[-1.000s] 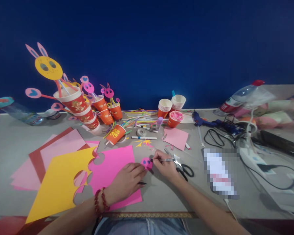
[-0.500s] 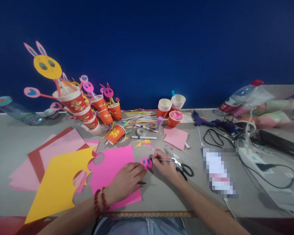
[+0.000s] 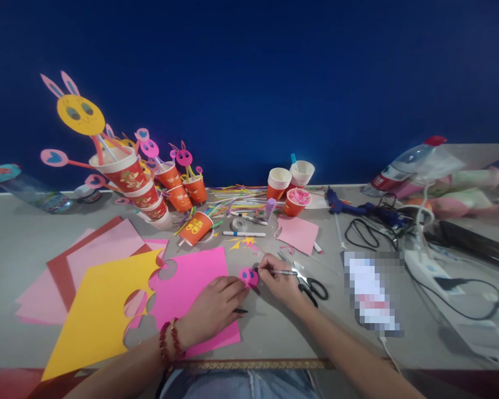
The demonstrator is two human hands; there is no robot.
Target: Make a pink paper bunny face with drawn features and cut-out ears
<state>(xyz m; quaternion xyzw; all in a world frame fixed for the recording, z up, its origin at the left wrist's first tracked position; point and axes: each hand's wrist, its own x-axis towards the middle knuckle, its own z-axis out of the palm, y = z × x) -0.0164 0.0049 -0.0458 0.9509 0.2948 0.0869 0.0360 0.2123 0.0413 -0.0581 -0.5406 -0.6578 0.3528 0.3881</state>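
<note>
With my right hand point(image 3: 278, 278) I hold a slim pen point(image 3: 283, 271), its tip at the right edge of a small pink paper circle point(image 3: 249, 278). Two blue eye shapes show on that circle. My left hand point(image 3: 217, 305) presses the circle's left side against the table, fingers bent over it. From under the left hand pokes a black tip point(image 3: 240, 311), probably a pen cap; the hand hides the rest. A bright pink sheet point(image 3: 191, 271) with round cut-outs lies beneath my left hand. Black-handled scissors point(image 3: 314, 288) rest just right of my right hand.
Yellow paper point(image 3: 95, 305) overlaps other sheets on the left. Cups with paper rabbit figures point(image 3: 125, 177) stand at the back left. Straws point(image 3: 237, 194), stacked cups point(image 3: 278, 183) and a glue gun point(image 3: 345, 206) line the back. A phone point(image 3: 372, 293), cables and a power strip point(image 3: 436, 277) occupy the right.
</note>
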